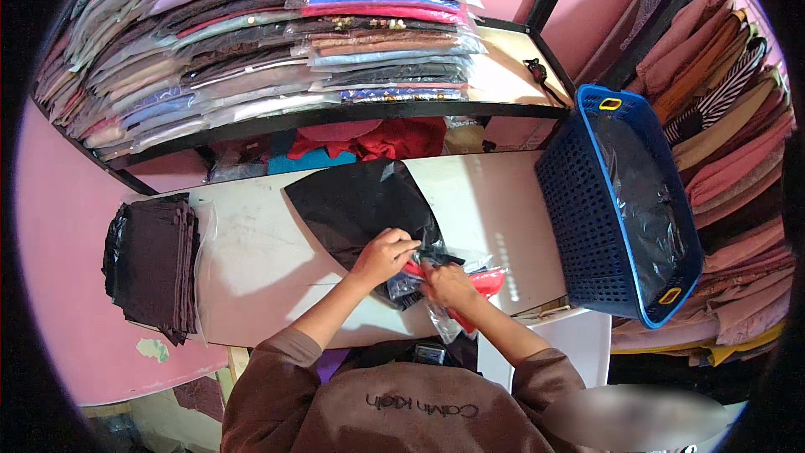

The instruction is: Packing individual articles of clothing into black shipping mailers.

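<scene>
A large black plastic bag (360,201) lies on the white table, its near end under my hands. My left hand (387,257) is closed in a pinch at the bag's near right edge. Just to its right, my right hand (450,285) grips a bundle of clear-plastic-wrapped folded cloth (488,282) with red and dark blue parts. The bundle overlaps the bag's near edge; my fingers hide part of it, so I cannot tell how far it is inside.
A stack of folded black bags (155,264) lies at the table's left end. At the right stands a blue perforated basket (587,210) with black plastic packages. Beyond the white table (251,243), a shelf holds piles of wrapped garments (251,42). Clothes (738,168) hang at far right.
</scene>
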Tool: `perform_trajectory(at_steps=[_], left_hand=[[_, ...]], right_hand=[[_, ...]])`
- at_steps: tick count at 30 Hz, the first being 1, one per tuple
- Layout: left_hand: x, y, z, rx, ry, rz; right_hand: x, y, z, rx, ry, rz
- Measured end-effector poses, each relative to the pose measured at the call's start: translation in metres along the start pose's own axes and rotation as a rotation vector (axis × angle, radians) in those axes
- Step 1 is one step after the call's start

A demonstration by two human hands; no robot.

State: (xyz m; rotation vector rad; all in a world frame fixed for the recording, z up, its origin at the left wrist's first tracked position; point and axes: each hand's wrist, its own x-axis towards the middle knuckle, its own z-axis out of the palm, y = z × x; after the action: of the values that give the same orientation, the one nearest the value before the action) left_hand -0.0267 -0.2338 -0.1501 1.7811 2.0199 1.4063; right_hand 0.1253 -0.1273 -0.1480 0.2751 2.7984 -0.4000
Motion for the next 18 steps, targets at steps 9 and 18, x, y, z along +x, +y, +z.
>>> perform_trajectory(at_steps=[9,18], left_hand=[[0.014,0.021,0.012,0.191,0.110,0.202],[0.011,0.019,0.024,0.228,0.138,0.103]], right_hand=[[0.005,0.009,-0.003,0.163,0.281,0.329],[0.000,0.009,0.003,0.094,0.273,0.265]])
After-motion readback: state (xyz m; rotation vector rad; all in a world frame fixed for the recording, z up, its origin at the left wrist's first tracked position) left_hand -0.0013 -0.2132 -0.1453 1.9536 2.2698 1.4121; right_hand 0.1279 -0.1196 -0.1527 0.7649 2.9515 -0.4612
